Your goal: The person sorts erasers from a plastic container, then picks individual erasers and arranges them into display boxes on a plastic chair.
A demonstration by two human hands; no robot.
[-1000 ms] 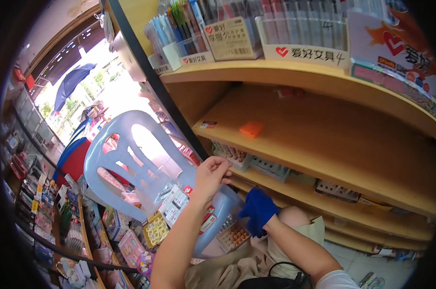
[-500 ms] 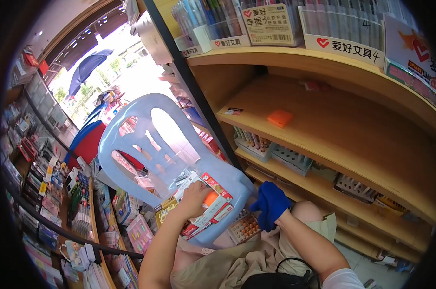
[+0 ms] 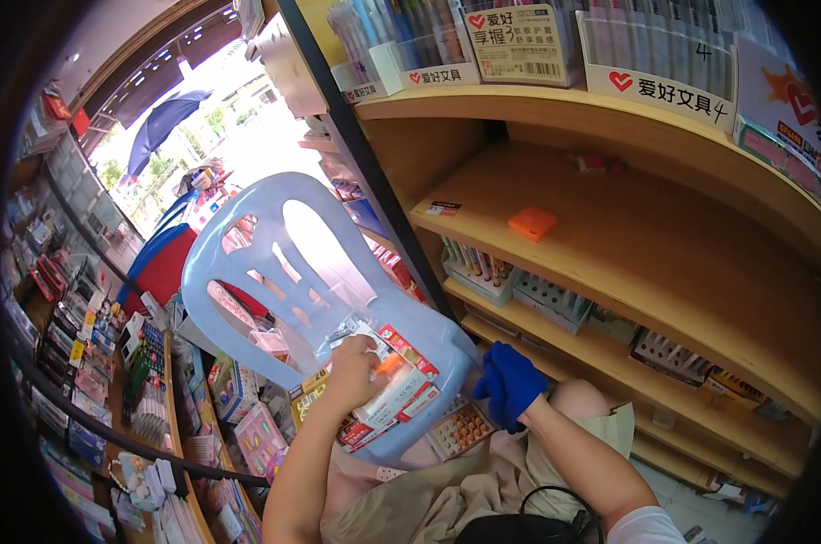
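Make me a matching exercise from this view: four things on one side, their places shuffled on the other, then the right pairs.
Things
1. Umbrella
2. Left hand
3. Pens
4. Blue cloth

Places
A. Standing in bins on the upper shelf
B. Over the right hand
C. Outside, in the bright light
D. At the packs on the chair

Right pairs
1-C
2-D
3-A
4-B
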